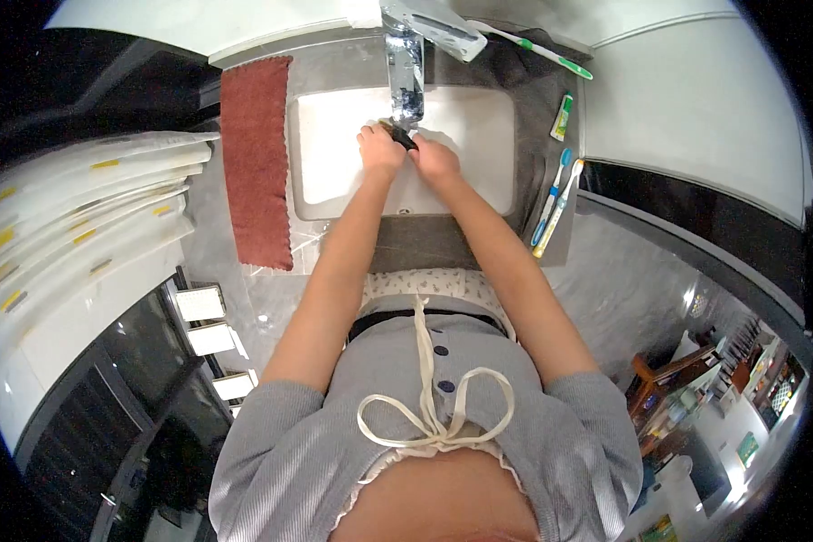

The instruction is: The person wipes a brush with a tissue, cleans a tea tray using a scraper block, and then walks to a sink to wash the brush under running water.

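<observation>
Over the white sink [325,194], both of my hands are close together under the chrome faucet [405,81]. My left hand [380,150] is closed on a small, dark, elongated object [401,136] that slants down towards the right. My right hand [435,162] grips its lower end, with a bit of white showing by the fingertips. The object's exact kind is too small and covered to make out. The faucet's spout hangs just above it.
A reddish-brown towel [256,163] lies left of the sink. On the right counter are a green-and-white tube [562,117], a blue toothbrush [551,197] and a yellow-and-white toothbrush [560,208]. Another green-and-white toothbrush [537,49] rests behind the faucet.
</observation>
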Demonstrator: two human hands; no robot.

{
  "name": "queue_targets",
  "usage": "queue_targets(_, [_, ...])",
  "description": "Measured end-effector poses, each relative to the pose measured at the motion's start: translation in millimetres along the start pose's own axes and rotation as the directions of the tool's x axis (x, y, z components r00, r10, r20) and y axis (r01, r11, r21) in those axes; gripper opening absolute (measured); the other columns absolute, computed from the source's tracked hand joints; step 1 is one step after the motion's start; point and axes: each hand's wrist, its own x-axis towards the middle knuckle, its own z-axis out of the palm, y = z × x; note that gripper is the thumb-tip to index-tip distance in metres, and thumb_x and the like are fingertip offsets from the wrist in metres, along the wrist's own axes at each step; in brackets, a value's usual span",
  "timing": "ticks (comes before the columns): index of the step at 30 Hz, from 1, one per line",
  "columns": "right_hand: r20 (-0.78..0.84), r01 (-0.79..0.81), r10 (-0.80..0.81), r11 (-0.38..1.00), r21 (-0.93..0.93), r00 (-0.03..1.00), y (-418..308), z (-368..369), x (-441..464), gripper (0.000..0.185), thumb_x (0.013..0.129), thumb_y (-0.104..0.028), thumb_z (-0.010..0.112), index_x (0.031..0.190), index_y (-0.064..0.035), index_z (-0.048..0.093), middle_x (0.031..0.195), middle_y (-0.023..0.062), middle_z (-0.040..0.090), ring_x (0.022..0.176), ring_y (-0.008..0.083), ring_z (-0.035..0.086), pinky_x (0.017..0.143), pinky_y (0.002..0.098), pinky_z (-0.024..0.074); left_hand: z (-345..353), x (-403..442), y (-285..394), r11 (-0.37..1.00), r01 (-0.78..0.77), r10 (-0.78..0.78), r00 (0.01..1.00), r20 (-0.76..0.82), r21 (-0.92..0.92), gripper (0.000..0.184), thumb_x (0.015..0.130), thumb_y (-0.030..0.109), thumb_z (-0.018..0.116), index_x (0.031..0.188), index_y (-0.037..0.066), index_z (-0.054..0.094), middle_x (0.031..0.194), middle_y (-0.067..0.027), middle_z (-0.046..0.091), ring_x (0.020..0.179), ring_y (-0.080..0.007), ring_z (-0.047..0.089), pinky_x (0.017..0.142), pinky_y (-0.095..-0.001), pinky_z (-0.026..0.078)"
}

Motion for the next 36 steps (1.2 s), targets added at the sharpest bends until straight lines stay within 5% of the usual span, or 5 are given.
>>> queue_targets(6, [-0.012, 0.058, -0.057, 0.998, 0.02, 0.998, 1.0, 1.2, 1.2, 0.022, 0.077, -0.025, 0.048, 0.094, -0.0105, 0.049, 0.083, 0.0137, 0.057, 0.079, 0.0317, 0.054, 0.066, 0.0424, 0.0422, 3.6, -18.9, -6.7, 0.989, -0.143, 0.149, 0.971, -0.186, 0.047, 0.058, 0.061, 0.017, 0.06, 0.112, 0.002, 0.039, 0.109, -0.018, 0.038, 0.103, -0.0319, 0.035, 0.086, -0.0396, 0.031])
queue_targets(14, [-0.071, 0.104, -0.105, 0.994, -0.012, 0.992, 1.1, 5.1, -2.5, 0.029, 0.078, -0.026, 0.048, 0.102, -0.0106, 0.047, 0.088, 0.0129, 0.057, 0.082, 0.0312, 0.054, 0.069, 0.0406, 0.0422, -24.9, -6.2, -19.9, 0.944, -0.195, 0.179, 0.98, 0.082, 0.268, 0.045, 0.067, 0.018, 0.054, 0.111, 0.012, 0.045, 0.104, -0.0103, 0.045, 0.103, -0.0252, 0.041, 0.081, -0.0363, 0.039])
queue_targets(23, [-0.087, 0.175, -0.18, 0.983, -0.063, 0.98, 4.8, 7.6, -6.5, 0.03, 0.079, -0.027, 0.046, 0.105, -0.0113, 0.045, 0.086, 0.015, 0.056, 0.078, 0.0319, 0.055, 0.066, 0.0428, 0.0441, -30.4, -8.9, -32.9, 0.996, 0.087, -0.08, 0.977, 0.197, -0.027, 0.036, 0.071, 0.021, 0.048, 0.107, 0.021, 0.053, 0.099, -0.0093, 0.057, 0.089, -0.0257, 0.055, 0.076, -0.036, 0.044])
queue_targets(36, [-0.085, 0.126, -0.129, 0.991, -0.041, 0.988, 8.5, 12.1, -3.7, 0.03, 0.078, -0.028, 0.049, 0.104, -0.0125, 0.047, 0.086, 0.0129, 0.056, 0.081, 0.03, 0.054, 0.069, 0.0415, 0.0432, -26.2, -13.7, -33.9, 0.976, 0.165, -0.142, 0.977, 0.158, -0.144, 0.036, 0.071, 0.024, 0.046, 0.107, 0.021, 0.053, 0.1, -0.0114, 0.056, 0.09, -0.0267, 0.054, 0.078, -0.0348, 0.043])
